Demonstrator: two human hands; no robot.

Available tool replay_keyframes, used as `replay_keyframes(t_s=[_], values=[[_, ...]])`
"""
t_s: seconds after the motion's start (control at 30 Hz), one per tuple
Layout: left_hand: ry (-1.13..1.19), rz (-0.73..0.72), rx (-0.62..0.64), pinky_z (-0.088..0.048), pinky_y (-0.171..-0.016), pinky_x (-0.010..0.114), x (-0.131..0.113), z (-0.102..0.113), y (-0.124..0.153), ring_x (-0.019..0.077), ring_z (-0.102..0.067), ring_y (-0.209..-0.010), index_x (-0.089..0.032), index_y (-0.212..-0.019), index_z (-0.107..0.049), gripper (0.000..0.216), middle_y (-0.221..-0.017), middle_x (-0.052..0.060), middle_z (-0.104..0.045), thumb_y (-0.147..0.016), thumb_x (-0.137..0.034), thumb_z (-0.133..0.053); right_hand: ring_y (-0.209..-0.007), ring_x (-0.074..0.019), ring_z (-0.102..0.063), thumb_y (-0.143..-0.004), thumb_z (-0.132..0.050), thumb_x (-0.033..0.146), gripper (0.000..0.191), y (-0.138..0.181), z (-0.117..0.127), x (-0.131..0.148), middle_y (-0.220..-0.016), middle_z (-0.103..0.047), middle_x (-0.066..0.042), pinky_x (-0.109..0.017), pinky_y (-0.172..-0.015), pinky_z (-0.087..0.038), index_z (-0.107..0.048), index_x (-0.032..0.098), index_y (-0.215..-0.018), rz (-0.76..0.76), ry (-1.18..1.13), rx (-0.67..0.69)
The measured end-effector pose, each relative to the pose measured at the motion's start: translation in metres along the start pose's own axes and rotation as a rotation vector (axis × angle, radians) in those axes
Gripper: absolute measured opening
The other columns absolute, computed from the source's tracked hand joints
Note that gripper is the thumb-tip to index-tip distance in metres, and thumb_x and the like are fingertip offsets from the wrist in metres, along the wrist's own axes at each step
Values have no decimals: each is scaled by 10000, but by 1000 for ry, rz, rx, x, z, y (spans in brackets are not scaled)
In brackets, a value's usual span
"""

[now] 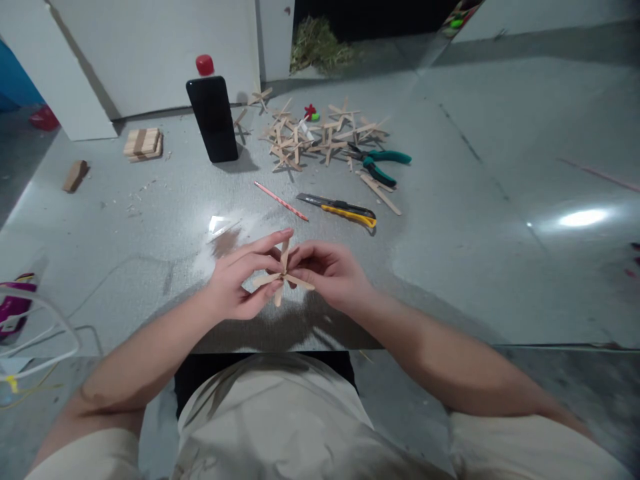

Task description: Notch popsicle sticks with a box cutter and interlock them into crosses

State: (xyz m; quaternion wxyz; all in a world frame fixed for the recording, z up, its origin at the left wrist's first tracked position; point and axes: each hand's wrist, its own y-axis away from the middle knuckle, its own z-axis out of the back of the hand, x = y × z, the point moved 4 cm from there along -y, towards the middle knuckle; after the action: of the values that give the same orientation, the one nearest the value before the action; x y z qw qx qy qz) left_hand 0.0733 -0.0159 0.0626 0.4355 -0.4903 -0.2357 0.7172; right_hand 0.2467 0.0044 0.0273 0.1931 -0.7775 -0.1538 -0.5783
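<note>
Over the front part of the table, my left hand [244, 275] and my right hand [331, 270] both grip a star of wooden sticks [285, 275]. Its sticks fan out from a centre that fingers partly cover. The left thumb and middle finger close on it while the index finger stretches along the upper stick. The right thumb and fingers pinch its other side. Just beyond the hands lie a pink-striped pencil [281, 201] and a yellow and black utility knife [340, 209] with its blade showing.
Behind the knife sit green-handled pliers [383, 160] and a heap of stick stars [295, 143]. A black phone [213, 120] stands upright before a red-capped bottle [205, 65]. Bundled sticks [143, 144] and a brown wooden piece [75, 176] lie left; a white cable [65, 320] loops at the edge.
</note>
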Motion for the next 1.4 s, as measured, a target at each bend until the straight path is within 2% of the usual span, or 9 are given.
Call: replay_keyframes(t_s=[0.37,0.57,0.67,0.77,0.83,0.93,1.1,1.23,1.4], values=[[3,11,-3,-663,-862,368,1,-1,1,223,-794,-984,-171,-1099,-657,121,-1469,261,-665,-996,-232,-676,-695,-136,-656,-837,-902,512,325,0,0,-1,-849,-739,-13,-301,-669,-593,-735,233,-835,-11,-31,18],[46,42,-8,-660,-892,367,4,-2,4,207,-787,-961,-158,-1134,-663,160,-1471,264,-661,-995,-236,-681,-778,-157,-700,-850,-892,514,310,0,0,0,-884,-757,-24,-313,-730,-611,-743,242,-853,6,-1,11],[50,71,21,-655,-944,393,8,-1,6,256,-786,-1109,-159,-1208,-660,231,-1465,256,-665,-1002,-260,-681,-731,-149,-679,-859,-881,508,303,0,-1,1,-833,-737,-11,-298,-681,-597,-739,240,-857,-7,-5,13],[22,83,56,-635,-1035,468,12,1,6,320,-700,-1329,-169,-1312,-646,345,-1469,244,-665,-1000,-309,-692,-685,-137,-659,-857,-880,479,280,0,-1,2,-818,-728,-1,-288,-647,-588,-735,240,-860,-17,-17,13],[-1,83,66,-629,-1054,500,14,3,6,333,-662,-1385,-188,-1353,-637,393,-1482,231,-659,-996,-339,-705,-675,-135,-655,-856,-879,457,261,-1,0,2,-836,-731,-1,-293,-649,-588,-733,242,-871,-15,-6,2],[-36,71,61,-638,-1047,490,15,4,4,326,-662,-1388,-202,-1367,-636,384,-1488,217,-658,-1003,-302,-707,-715,-146,-668,-863,-874,430,230,-1,3,1,-855,-738,-6,-299,-674,-582,-735,249,-895,12,40,-29],[-29,40,48,-646,-1030,436,14,5,3,315,-702,-1335,-156,-1319,-659,346,-1482,250,-655,-987,-209,-736,-734,-157,-694,-890,-852,452,236,-1,4,3,-826,-742,-10,-310,-692,-593,-738,245,-899,59,91,-23],[-47,44,19,-668,-991,388,13,6,3,285,-739,-1280,-197,-1304,-668,315,-1481,201,-674,-997,-198,-739,-749,-156,-706,-880,-858,498,275,-1,4,4,-836,-754,-13,-309,-701,-610,-749,246,-883,82,99,-38],[-23,34,27,-686,-984,409,11,4,3,312,-719,-1312,-200,-1311,-668,335,-1522,195,-646,-987,-164,-744,-742,-154,-718,-876,-849,558,311,-2,4,3,-852,-770,-13,-308,-693,-614,-761,260,-888,76,89,-30]])
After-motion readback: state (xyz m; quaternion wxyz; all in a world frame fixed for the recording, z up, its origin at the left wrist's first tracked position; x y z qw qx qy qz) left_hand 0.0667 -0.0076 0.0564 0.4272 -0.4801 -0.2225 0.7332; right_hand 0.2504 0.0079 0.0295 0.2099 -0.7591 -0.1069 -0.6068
